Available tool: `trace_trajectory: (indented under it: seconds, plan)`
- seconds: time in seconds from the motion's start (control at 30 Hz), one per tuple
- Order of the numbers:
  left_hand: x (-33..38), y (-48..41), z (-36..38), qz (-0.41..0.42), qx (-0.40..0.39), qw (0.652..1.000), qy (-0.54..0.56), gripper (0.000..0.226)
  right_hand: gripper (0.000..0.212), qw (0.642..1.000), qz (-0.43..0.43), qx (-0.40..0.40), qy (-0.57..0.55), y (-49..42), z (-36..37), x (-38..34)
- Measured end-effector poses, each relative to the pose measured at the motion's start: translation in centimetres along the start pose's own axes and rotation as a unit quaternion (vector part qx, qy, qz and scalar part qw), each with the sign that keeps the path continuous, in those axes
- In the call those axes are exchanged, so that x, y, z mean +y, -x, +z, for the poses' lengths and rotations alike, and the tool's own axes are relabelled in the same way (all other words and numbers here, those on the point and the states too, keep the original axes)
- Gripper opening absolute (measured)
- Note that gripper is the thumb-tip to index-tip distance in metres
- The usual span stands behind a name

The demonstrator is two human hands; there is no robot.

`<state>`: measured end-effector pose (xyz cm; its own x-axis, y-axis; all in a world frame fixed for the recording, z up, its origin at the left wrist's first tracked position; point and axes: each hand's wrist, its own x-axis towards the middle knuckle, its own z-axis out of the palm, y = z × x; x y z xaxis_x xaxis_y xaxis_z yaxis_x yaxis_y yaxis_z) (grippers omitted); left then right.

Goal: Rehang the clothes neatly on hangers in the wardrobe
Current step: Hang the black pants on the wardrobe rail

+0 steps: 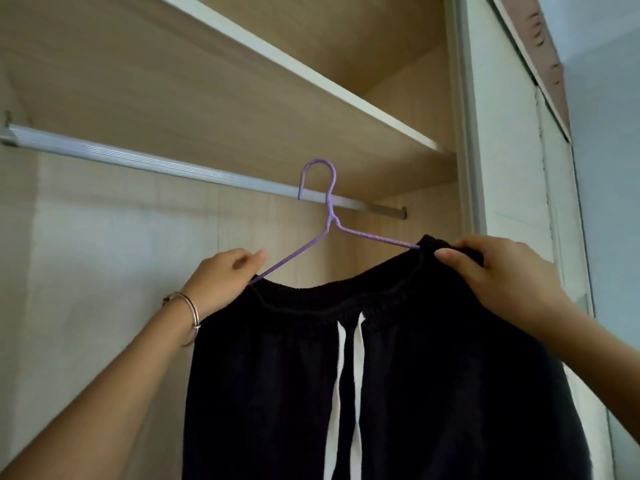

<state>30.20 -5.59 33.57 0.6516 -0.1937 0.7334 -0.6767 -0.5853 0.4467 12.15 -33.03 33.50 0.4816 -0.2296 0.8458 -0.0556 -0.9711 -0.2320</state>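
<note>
1. You have one purple wire hanger [330, 216] in front of you, with one black garment [433, 375] draped on it. Its elastic waistband [332, 303] sags between the hanger's two arms.
2. Two white drawstring cords [341, 344] hang side by side from the middle of the waistband.
3. One silver rail [156, 164] runs across the wardrobe [104, 254], with one wooden shelf [207, 98] above it. The hanger's hook is at the right part of the rail, its top above the rail's upper edge. From this angle you cannot tell whether it rests on the rail.
4. Both of your hands are raised, one at each end of the hanger.
5. Your left hand [221, 278] grips the end of the hanger's left arm, where the wire meets the waistband. Its fingers are curled in and the thumb lies along the top, pointing toward the wire. The fingertips are hidden behind the hand, so it is not clear how much cloth they take. A thin metal bangle [194, 313] circles that wrist.
6. Your right hand [502, 275] pinches the waistband at the hanger's right end — thumb pressed against the near face of the cloth, the other fingers folded close together over the top edge. The wire disappears into the fabric just beside the thumb.
</note>
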Motion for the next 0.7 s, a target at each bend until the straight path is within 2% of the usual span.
trace_trajectory:
  seconds: [0.13, 0.27, 0.4, 0.57, 0.7]
  plan:
    - [-3.6, -1.9, 0.8, -0.059, 0.03, 0.998, -0.004, 0.055, 0.027, 0.999, -0.027, 0.022, -0.015, -2.2, 2.0, -2.0]
    - [-4.7, -3.6, 1.4, -0.105, 0.112, 0.988, -0.014, 0.065, 0.02, 0.998, -0.049, 0.012, -0.034, -3.5, 4.2, -3.3]
    - [-3.9, -5.9, 0.8, -0.097, 0.185, 0.976, -0.064, 0.073, 0.023, 0.997, -0.045, 0.005, -0.06, -5.2, 5.6, -3.4]
    - [-2.7, -8.7, -0.4, -0.08, 0.189, 0.973, -0.104, 0.058, 0.032, 0.994, -0.039, -0.006, -0.1, -8.6, 6.8, -5.8]
    - [-1.2, -9.2, -1.3, -0.071, 0.182, 0.973, -0.121, 0.039, 0.038, 0.995, -0.042, 0.007, -0.089, -11.6, 8.8, -8.6]
